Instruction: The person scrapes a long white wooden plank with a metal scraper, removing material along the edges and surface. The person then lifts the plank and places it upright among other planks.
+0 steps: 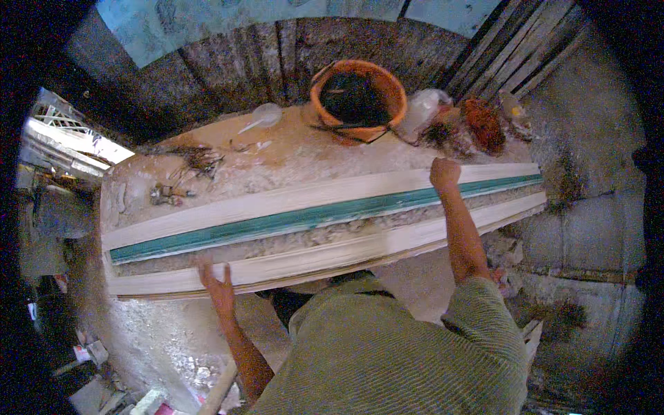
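Note:
A long white plaster moulding point(290, 200) with a teal strip point(277, 223) down its middle lies across a dusty workbench point(277, 155). My left hand point(218, 283) rests with fingers spread on the near white edge of the moulding, toward its left end. My right hand point(444, 173) is closed into a fist on the far white edge, toward the right end. Whether the fist holds something small is hidden.
An orange bowl point(358, 97) with dark contents stands at the back of the bench, clear plastic bags point(423, 109) and reddish fibre point(483, 123) beside it. Small metal tools point(166, 194) lie at the left. A dark plank wall is behind; rubble covers the floor.

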{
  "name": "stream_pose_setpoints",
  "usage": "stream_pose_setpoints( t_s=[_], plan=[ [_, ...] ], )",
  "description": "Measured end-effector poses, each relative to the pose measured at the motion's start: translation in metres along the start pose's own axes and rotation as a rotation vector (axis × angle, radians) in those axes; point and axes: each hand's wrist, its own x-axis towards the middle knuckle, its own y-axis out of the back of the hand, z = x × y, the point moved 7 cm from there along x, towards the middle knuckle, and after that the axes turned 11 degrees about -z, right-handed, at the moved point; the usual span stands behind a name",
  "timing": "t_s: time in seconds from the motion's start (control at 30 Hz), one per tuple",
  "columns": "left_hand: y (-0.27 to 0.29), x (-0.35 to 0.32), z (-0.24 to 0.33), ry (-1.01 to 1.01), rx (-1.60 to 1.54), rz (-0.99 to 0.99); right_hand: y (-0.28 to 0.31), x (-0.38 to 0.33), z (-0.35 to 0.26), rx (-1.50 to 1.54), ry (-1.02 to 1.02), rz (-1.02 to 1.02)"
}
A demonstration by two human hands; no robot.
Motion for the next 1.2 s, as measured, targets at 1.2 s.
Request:
stream_pose_setpoints(
  t_s=[1.2],
  plan=[
    [-0.458, -0.266, 0.654, -0.080, -0.358, 0.107, -0.323, 0.144, 0.706, 0.109, 0.036, -0.076]
  ],
)
